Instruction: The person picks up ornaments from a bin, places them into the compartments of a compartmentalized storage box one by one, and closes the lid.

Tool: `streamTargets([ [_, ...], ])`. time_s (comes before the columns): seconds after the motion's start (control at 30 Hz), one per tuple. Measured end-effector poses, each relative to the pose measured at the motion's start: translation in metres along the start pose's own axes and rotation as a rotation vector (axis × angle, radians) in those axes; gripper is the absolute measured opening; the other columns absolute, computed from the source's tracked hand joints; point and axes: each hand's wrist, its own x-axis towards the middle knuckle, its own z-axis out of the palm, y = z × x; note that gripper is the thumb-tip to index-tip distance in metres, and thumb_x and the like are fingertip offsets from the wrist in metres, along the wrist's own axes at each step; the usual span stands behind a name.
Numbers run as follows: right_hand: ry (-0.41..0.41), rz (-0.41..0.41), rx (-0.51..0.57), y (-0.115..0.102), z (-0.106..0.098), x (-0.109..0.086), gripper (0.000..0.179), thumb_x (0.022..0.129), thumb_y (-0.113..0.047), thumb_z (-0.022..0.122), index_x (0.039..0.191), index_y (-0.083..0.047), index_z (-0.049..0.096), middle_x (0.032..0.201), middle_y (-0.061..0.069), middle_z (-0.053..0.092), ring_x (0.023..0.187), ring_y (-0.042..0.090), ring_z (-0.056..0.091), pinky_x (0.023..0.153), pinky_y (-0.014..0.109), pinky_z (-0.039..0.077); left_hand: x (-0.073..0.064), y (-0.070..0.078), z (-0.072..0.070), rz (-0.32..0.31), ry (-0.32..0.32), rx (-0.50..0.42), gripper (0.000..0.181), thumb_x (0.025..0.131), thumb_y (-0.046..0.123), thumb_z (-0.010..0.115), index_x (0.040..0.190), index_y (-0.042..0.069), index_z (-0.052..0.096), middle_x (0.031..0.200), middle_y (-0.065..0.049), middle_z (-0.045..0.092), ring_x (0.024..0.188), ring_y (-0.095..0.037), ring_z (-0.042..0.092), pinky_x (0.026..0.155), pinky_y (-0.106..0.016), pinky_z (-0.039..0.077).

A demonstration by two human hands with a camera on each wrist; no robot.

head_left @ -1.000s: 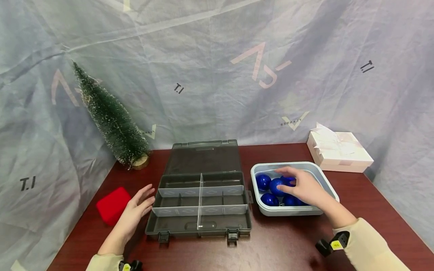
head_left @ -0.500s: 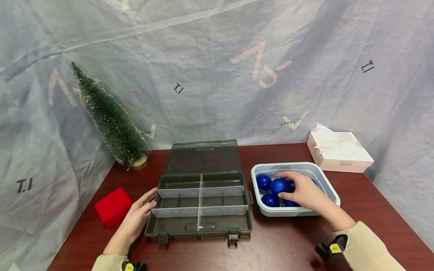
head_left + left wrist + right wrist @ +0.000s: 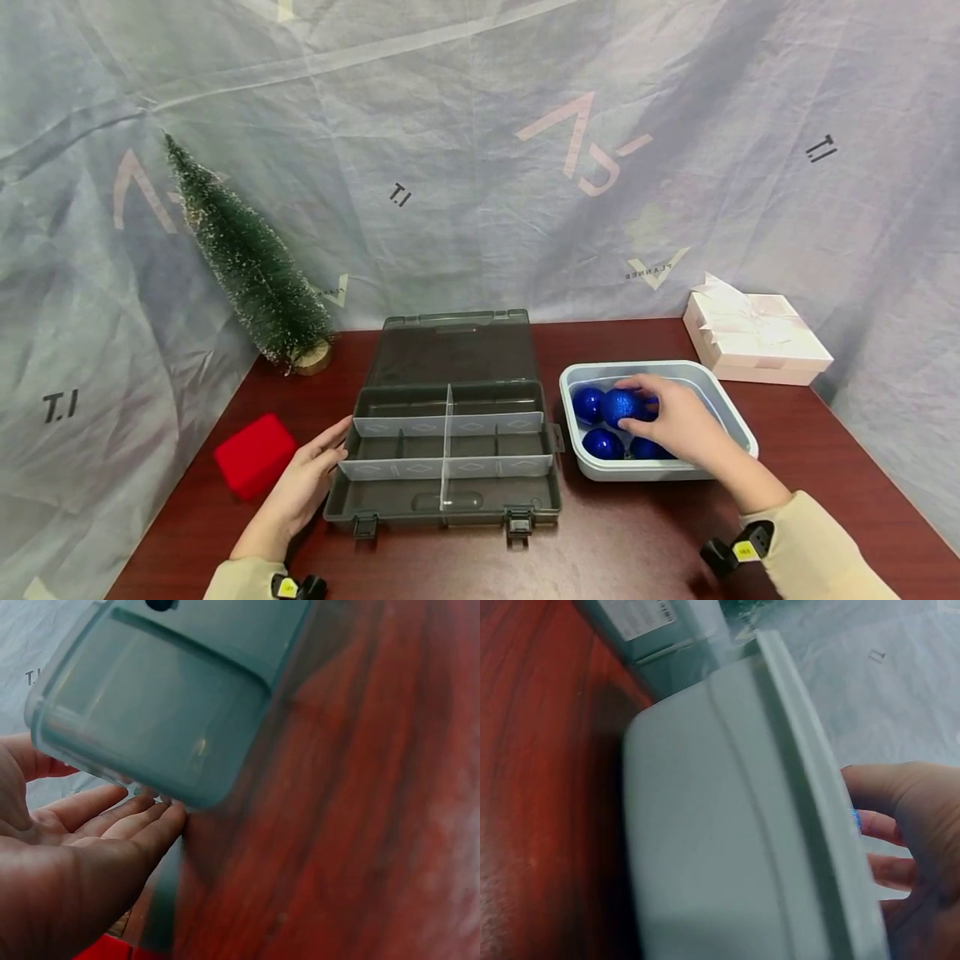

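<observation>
Over the light blue-grey tub [image 3: 660,472], my right hand [image 3: 678,421] pinches a glittery blue ball ornament [image 3: 621,407] between thumb and fingers. Several other shiny blue ball ornaments [image 3: 602,444] lie in the tub below it. In the right wrist view the tub's wall [image 3: 697,810] hides most of the held ball. My left hand [image 3: 303,479] rests at the left side of a smoky grey compartment case [image 3: 495,483], its fingers fairly straight against the wall. The case's lid [image 3: 453,354] lies back, and white dividers split the inside. The left wrist view shows those fingers [image 3: 154,825] along the case's edge.
A red box [image 3: 255,455] sits left of my left hand. At the back left stands a small frosted Christmas tree [image 3: 251,258] on a wooden base. A white gift box [image 3: 757,333] with a ribbon lies at the back right. A grey printed cloth hangs behind the table.
My right hand has taken hold of the glittery blue ball and lifted it slightly among the others. My left hand has moved right, up to the case's side.
</observation>
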Motion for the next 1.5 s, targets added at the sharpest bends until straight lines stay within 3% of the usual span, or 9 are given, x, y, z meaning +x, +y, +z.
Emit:
streamTargets([
  [0.2,0.034,-0.017,0.041,-0.021,-0.010,0.013,0.048,0.081,-0.006,0.086,0.124,-0.002,0.066,0.121,0.023,0.066,0.103,0.044,0.068,0.085,0.057,0.055,0.000,0.001,0.000,0.002,-0.009,-0.008,0.060,0.105,0.001,0.042,0.160,-0.005,0.020,0.166,-0.023,0.012,0.153,-0.038,-0.001,0.118,-0.061,0.000],
  [0.4,0.032,-0.046,0.103,-0.047,-0.009,0.036,0.051,0.084,-0.006,0.084,0.129,-0.003,0.061,0.124,0.019,0.066,0.109,0.040,0.066,0.084,0.052,0.057,0.001,0.000,-0.001,0.003,-0.006,-0.029,0.061,0.103,-0.001,0.043,0.160,-0.006,0.021,0.166,-0.023,0.013,0.153,-0.037,0.001,0.118,-0.062,0.001],
  [0.7,-0.016,-0.094,0.222,-0.093,0.016,0.066,0.045,0.085,-0.012,0.085,0.125,-0.009,0.065,0.120,0.011,0.068,0.104,0.030,0.069,0.085,0.047,0.058,0.000,0.000,-0.002,-0.004,-0.001,-0.031,0.061,0.103,0.000,0.044,0.160,-0.004,0.022,0.166,-0.022,0.015,0.153,-0.037,0.002,0.118,-0.063,0.002],
  [0.93,-0.069,-0.120,0.323,-0.130,0.048,0.089,0.043,0.086,-0.014,0.084,0.124,-0.009,0.066,0.121,0.010,0.068,0.108,0.027,0.068,0.080,0.037,0.059,0.000,0.000,-0.002,-0.013,0.002,-0.040,0.060,0.104,-0.001,0.043,0.160,-0.004,0.023,0.166,-0.021,0.015,0.153,-0.035,0.003,0.118,-0.061,0.003],
  [1.13,-0.117,-0.051,0.446,-0.148,0.086,0.110,0.042,0.088,-0.019,0.083,0.126,-0.011,0.067,0.126,0.008,0.067,0.113,0.027,0.066,0.087,0.039,0.057,0.000,0.001,-0.002,-0.017,-0.001,-0.032,0.059,0.105,0.000,0.042,0.160,-0.003,0.023,0.166,-0.021,0.015,0.153,-0.035,0.003,0.118,-0.062,0.004],
  [1.3,-0.127,0.070,0.517,-0.156,0.113,0.128,0.040,0.089,-0.020,0.082,0.125,-0.009,0.068,0.125,0.009,0.068,0.113,0.026,0.066,0.094,0.043,0.054,0.000,0.000,-0.001,-0.011,-0.003,-0.031,0.059,0.104,-0.001,0.042,0.160,-0.004,0.022,0.166,-0.021,0.016,0.153,-0.035,0.004,0.118,-0.060,0.006],
  [1.5,-0.162,0.198,0.568,-0.160,0.136,0.142,0.038,0.088,-0.022,0.082,0.121,-0.007,0.069,0.120,0.009,0.069,0.111,0.025,0.064,0.091,0.040,0.054,0.000,0.000,-0.001,-0.006,-0.004,-0.036,0.060,0.104,-0.001,0.042,0.160,-0.004,0.022,0.165,-0.022,0.016,0.152,-0.035,0.006,0.118,-0.058,0.007],
])
